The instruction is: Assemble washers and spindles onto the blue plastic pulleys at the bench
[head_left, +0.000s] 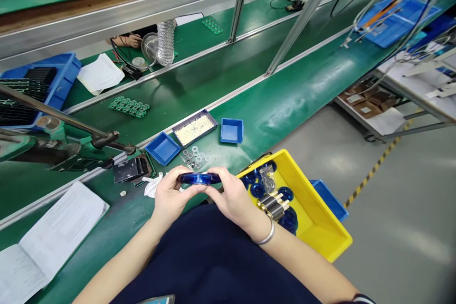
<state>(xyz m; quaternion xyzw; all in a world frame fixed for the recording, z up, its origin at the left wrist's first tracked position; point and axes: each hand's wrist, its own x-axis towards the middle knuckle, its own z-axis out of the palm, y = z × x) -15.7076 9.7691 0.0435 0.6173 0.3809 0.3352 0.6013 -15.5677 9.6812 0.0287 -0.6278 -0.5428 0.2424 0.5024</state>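
Note:
Between both hands, just above the bench's near edge, is a shiny blue disc-shaped part (200, 178), seen edge-on. My left hand (171, 194) pinches its left end between thumb and fingers. On its right end, my right hand (230, 194) grips the same way, with a metal bangle at the wrist. Beyond the disc lie several washers (198, 154) on the green bench. A crumpled white cloth (152, 186) lies beside my left hand. To the right, a yellow bin (313, 199) holds several similar blue parts (257, 190), black-and-brass cylinders (273, 208) and a clear bag (267, 178).
Two small blue trays (163, 148) (232, 131) flank a tray of pale pellets (194, 129). An open notebook (60, 232) and a green press (71, 145) stand left. Metal posts (306, 19) cross the bench. Across it, another person's hand (132, 40) rests near a foil duct (166, 42).

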